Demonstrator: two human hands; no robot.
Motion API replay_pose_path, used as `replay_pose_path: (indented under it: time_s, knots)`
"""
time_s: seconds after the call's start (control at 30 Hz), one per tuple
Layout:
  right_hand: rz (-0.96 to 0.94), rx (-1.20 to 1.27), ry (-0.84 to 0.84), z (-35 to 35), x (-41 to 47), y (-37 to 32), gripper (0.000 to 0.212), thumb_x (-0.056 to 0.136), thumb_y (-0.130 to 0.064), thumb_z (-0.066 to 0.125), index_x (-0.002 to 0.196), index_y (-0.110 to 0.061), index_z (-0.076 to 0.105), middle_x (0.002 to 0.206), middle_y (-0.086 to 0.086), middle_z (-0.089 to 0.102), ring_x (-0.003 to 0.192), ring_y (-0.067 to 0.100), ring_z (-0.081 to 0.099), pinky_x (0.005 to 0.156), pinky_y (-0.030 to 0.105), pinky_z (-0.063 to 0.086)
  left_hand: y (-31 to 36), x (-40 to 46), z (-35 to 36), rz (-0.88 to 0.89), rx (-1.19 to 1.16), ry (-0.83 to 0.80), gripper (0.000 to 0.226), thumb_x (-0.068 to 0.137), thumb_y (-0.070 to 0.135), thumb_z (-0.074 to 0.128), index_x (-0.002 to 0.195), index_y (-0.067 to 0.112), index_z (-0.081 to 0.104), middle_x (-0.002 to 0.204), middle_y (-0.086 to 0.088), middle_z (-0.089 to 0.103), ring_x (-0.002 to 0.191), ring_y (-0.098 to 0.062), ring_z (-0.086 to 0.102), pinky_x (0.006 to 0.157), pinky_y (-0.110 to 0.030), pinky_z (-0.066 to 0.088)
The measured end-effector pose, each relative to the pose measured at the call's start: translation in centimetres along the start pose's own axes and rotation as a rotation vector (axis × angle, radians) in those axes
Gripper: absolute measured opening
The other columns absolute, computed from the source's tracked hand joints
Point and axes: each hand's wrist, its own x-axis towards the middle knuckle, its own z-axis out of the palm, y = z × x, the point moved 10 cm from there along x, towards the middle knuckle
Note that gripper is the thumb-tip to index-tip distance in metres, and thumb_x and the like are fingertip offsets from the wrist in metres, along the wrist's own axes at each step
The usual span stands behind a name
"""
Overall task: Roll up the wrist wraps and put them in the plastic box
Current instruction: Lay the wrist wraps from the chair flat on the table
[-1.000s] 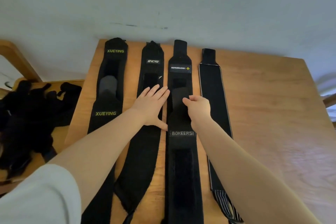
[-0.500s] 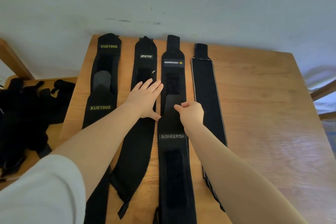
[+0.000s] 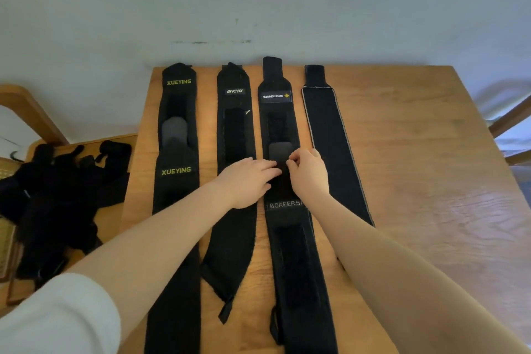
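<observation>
Right hand: my right hand has its fingers curled, thumb and fingertips pinching the black fabric of the BOKEERSI wrap just below its grey tab.
Left hand: my left hand lies across the MCYO wrap, fingers bent toward the right hand and touching the same fabric; I cannot tell whether they pinch it or only press on it.
BOKEERSI wrap: flat on the tabletop, third strip from the left edge, long axis from the near edge toward the far edge, grey tab pointing to the far edge, lettering just below my hands.
MANUEKLEAR wrap: lies in line with it at the far edge, its narrow end toward the wall; the grey tab overlaps its near end.
XUEYING wraps: 2 strips end to end along the left edge, same long axis.
MCYO wrap: second strip from the left, parallel, its near end tapering toward the near edge.
Edged wrap: fourth strip, pale trim along its sides, near end slanting slightly to the right.
Black pile: dark fabric items heaped on a lower wooden surface beyond the left edge.
</observation>
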Motion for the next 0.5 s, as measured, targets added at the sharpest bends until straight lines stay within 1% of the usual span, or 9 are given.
replay_pose_path:
  time_s: [0.07,0.13,0.17,0.2,0.27,0.3,0.37,0.43,0.5]
  knots:
    - [0.005,0.030,-0.038,0.1,-2.0,1.3,0.030,0.096,-0.026,0.054,0.124,-0.014,0.053,0.118,0.004,0.057,0.095,0.012,0.055,0.079,0.023,0.046,0.2,0.0,-0.3,0.004,0.027,0.021,0.047,0.102,0.023,0.038,0.147,0.023,0.028,0.157,0.000,0.021,0.143,-0.017,0.020,0.117,-0.034,0.014]
    - [0.032,0.029,-0.096,0.0,-4.0,2.5,0.040,0.093,-0.028,0.058,0.130,-0.016,0.048,0.123,0.004,0.056,0.102,0.015,0.057,0.083,0.026,0.049,0.4,0.1,-0.3,0.000,0.047,0.014,0.046,0.102,0.024,0.037,0.147,0.023,0.027,0.157,-0.001,0.021,0.144,-0.018,0.018,0.117,-0.034,0.013]
    - [0.006,-0.044,-0.118,0.0,-5.0,2.6,0.045,0.092,-0.029,0.060,0.134,-0.018,0.045,0.129,0.005,0.051,0.109,0.018,0.055,0.087,0.030,0.049,0.6,0.0,-0.1,-0.002,0.067,0.001,0.047,0.102,0.025,0.037,0.148,0.023,0.027,0.157,-0.001,0.020,0.145,-0.019,0.017,0.117,-0.034,0.013]
    - [-0.048,-0.180,-0.127,0.1,-6.1,2.5,0.052,0.091,-0.029,0.061,0.138,-0.021,0.040,0.138,0.007,0.042,0.119,0.022,0.050,0.094,0.035,0.047,0.8,0.0,0.0,0.000,0.097,-0.014,0.048,0.102,0.028,0.036,0.148,0.023,0.025,0.157,-0.001,0.019,0.145,-0.020,0.016,0.117,-0.035,0.014]
    - [-0.194,-0.480,-0.101,0.7,-8.3,1.7,0.059,0.094,-0.030,0.057,0.146,-0.025,0.029,0.153,0.007,0.021,0.137,0.028,0.028,0.108,0.042,0.034,0.9,-0.1,0.2,0.010,0.172,-0.035,0.052,0.101,0.035,0.036,0.150,0.023,0.020,0.158,-0.003,0.016,0.145,-0.022,0.015,0.117,-0.037,0.014]
    - [-0.266,-0.578,-0.087,1.2,-9.2,1.4,0.059,0.096,-0.030,0.053,0.148,-0.024,0.025,0.156,0.006,0.017,0.142,0.028,0.020,0.112,0.042,0.027,0.9,-0.1,0.3,0.013,0.208,-0.043,0.057,0.100,0.042,0.035,0.150,0.023,0.016,0.159,-0.004,0.014,0.145,-0.023,0.013,0.117,-0.037,0.013]
    - [-0.340,-0.683,-0.098,2.3,-10.6,1.4,0.058,0.099,-0.027,0.046,0.151,-0.020,0.020,0.157,0.005,0.017,0.145,0.026,0.013,0.116,0.041,0.015,0.8,-0.1,0.9,-0.001,0.250,-0.064,0.073,0.094,0.060,0.033,0.152,0.021,0.009,0.159,-0.005,0.008,0.146,-0.025,0.009,0.117,-0.039,0.011]
    - [-0.309,-0.706,-0.127,2.9,-11.1,1.9,0.056,0.102,-0.033,0.036,0.152,-0.019,0.014,0.160,0.004,0.012,0.146,0.025,0.011,0.118,0.044,0.003,0.7,-0.4,2.1,-0.026,0.266,-0.088,0.097,0.082,0.076,0.035,0.152,0.019,0.000,0.160,-0.007,-0.001,0.147,-0.025,0.002,0.118,-0.040,0.005]
    - [-0.242,-0.700,-0.158,3.3,-11.2,2.4,0.063,0.100,-0.049,0.025,0.153,-0.020,0.007,0.161,0.003,0.003,0.147,0.024,0.005,0.116,0.047,-0.007,0.8,-0.8,3.4,-0.049,0.283,-0.104,0.121,0.068,0.085,0.045,0.150,0.015,-0.011,0.159,-0.010,-0.012,0.146,-0.025,-0.006,0.117,-0.039,-0.001]
